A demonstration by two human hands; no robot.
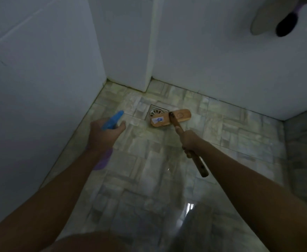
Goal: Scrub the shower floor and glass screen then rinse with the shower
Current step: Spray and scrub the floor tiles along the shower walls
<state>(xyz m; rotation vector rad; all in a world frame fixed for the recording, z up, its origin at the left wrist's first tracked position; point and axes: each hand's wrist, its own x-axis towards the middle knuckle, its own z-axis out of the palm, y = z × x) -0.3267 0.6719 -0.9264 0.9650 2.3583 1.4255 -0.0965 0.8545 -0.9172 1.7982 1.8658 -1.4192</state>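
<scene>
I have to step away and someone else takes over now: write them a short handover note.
Left hand grips the spray bottle, nozzle pointing forward and down toward the floor.
Right hand grips the brush by its handle; the head rests on the floor, overlapping a corner of the drain.
Done: the floor shines wet in the foreground; no suds show, so how much is scrubbed cannot be told.
Left: scrub the floor, scrub the glass screen, rinse. Screen and shower are out of view.
</scene>
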